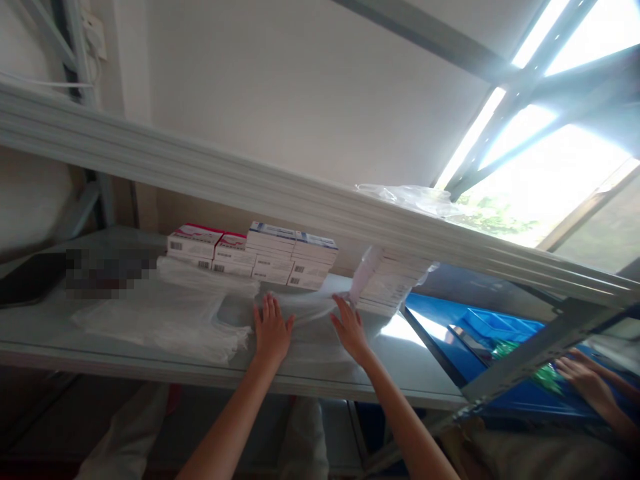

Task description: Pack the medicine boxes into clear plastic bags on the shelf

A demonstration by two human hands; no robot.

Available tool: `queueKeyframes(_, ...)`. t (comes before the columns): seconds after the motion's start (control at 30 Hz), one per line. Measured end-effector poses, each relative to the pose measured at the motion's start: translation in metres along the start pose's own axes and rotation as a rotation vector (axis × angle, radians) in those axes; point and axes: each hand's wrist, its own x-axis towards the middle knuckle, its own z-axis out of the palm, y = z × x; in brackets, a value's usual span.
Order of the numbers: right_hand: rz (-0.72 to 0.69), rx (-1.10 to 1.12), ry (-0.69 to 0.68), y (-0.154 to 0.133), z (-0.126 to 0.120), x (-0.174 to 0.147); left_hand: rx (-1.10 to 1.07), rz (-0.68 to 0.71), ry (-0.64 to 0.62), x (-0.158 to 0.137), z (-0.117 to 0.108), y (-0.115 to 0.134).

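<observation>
My left hand (273,328) lies flat with fingers stretched on the left part of a clear plastic bag (313,333) spread over the grey shelf. At the bag's right side, my right hand (351,329) has its fingers apart, the fingertips close to a plastic-wrapped stack of white boxes (387,283). Behind my hands stand white boxes with blue tops (293,257). White boxes with red tops (195,243) sit left of them. A pile of clear plastic bags (170,313) lies left of my left hand.
A thick shelf beam (280,193) crosses above my hands, with clear plastic (410,198) on it. A dark flat object (33,277) rests at far left. At right, another person's hands (585,380) are near green items (543,373) and a blue tray (500,325), beyond a metal post (540,350).
</observation>
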Motion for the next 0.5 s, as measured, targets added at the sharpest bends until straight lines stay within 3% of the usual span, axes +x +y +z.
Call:
queueKeyframes(0.1,-0.083,-0.023,-0.146,-0.036,0.009,-0.025,-0.059,0.191,0.046,0.000,0.004,-0.003)
queueKeyframes(0.23,-0.062,-0.001,-0.205,-0.044,0.011,-0.056,-0.130,0.428,0.020,0.001,0.014,-0.007)
queueKeyframes(0.37,-0.053,-0.035,-0.245,-0.041,0.002,-0.068,-0.059,0.364,-0.092,0.006,0.014,0.001)
queueKeyframes(0.5,-0.057,-0.070,-0.296,-0.049,-0.007,-0.071,-0.016,0.350,-0.062,0.019,0.004,0.017)
